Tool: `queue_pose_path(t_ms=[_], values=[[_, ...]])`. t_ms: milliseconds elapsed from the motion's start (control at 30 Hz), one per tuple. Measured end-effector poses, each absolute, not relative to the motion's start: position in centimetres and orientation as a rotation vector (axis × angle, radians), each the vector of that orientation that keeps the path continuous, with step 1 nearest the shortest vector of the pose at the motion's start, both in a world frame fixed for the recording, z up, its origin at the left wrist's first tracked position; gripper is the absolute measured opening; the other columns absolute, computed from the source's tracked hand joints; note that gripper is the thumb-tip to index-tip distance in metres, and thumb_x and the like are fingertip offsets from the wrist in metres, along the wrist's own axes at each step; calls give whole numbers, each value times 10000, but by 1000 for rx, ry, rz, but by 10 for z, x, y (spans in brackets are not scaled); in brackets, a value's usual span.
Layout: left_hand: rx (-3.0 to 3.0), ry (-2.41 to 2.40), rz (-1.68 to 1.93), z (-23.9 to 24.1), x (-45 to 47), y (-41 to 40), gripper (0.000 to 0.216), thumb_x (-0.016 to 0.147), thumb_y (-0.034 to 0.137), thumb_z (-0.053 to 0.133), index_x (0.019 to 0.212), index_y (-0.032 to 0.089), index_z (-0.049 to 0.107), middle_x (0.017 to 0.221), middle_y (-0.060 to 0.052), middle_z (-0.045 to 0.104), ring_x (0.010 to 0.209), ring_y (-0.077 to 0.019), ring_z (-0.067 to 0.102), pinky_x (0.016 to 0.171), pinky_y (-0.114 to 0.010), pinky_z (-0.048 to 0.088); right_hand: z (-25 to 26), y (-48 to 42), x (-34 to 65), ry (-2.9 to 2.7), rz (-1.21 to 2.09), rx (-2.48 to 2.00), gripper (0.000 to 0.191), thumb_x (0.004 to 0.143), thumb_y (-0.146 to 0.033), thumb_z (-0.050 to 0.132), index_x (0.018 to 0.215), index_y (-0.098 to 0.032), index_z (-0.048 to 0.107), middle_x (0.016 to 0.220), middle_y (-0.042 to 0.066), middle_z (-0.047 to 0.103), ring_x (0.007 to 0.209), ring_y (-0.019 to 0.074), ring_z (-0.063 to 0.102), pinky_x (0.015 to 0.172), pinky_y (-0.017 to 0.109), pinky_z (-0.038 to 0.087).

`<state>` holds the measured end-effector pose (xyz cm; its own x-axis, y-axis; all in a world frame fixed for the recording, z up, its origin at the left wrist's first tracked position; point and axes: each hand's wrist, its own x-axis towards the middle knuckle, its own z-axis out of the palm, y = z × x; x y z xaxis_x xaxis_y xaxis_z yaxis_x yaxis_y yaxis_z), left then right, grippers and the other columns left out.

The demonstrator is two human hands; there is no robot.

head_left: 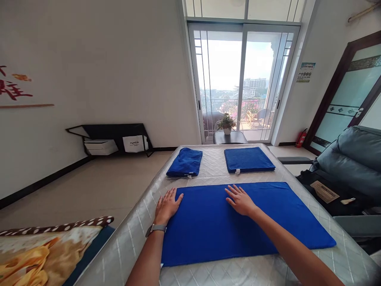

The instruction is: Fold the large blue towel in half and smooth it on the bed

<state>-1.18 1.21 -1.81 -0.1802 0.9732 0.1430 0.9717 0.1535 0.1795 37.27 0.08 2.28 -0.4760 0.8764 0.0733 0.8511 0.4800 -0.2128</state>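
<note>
A large blue towel (238,226) lies spread flat on a quilted grey mattress (133,238). My left hand (166,205) rests open and flat at the towel's left edge, a watch on its wrist. Flat on the towel's upper middle lies my right hand (239,200), fingers stretched out. Behind them, a folded blue towel (185,162) sits at the far left of the mattress. A second folded blue towel (248,159) lies flatter at the far right.
A patterned pillow (44,250) lies at lower left. A grey armchair (354,159) stands right of the mattress. A small table with a potted plant (227,124) stands before sliding glass doors (242,79). A black rack (113,139) leans on the left wall.
</note>
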Motion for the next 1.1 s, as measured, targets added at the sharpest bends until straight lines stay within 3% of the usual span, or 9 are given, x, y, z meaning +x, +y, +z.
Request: queue_pose_path(t_ms=[267,633,800,1100], values=[[2018,2388,358,-22,-13,14,665,993,528,297,1539,149,320,1601,-101,308,1476,-255,272,1202,-487,159,17,13,361,-2555,304,-1576,696,984,-630,154,1573,-264,224,1633,6,209,1511,215,118,1221,429,78],[2029,2400,336,-20,-12,10,672,995,558,270,1549,179,306,1607,-72,303,1481,-250,259,1209,-474,144,2,28,518,-2294,140,-2056,714,974,-625,155,1579,-250,203,1638,10,208,1509,209,128,1220,426,91],[2025,2409,312,-20,-12,10,662,999,546,265,1546,177,314,1611,-70,295,1485,-243,250,1214,-464,127,-8,34,594,-2096,54,-2279,716,982,-548,159,1577,-151,205,1635,59,219,1506,229,144,1215,443,119],[2035,2421,312,-22,-12,12,642,1004,523,275,1537,170,332,1605,-88,309,1482,-240,258,1210,-463,146,-23,36,618,-1965,-9,-2336,728,971,-550,144,1563,-143,256,1627,78,247,1499,235,175,1215,443,128]])
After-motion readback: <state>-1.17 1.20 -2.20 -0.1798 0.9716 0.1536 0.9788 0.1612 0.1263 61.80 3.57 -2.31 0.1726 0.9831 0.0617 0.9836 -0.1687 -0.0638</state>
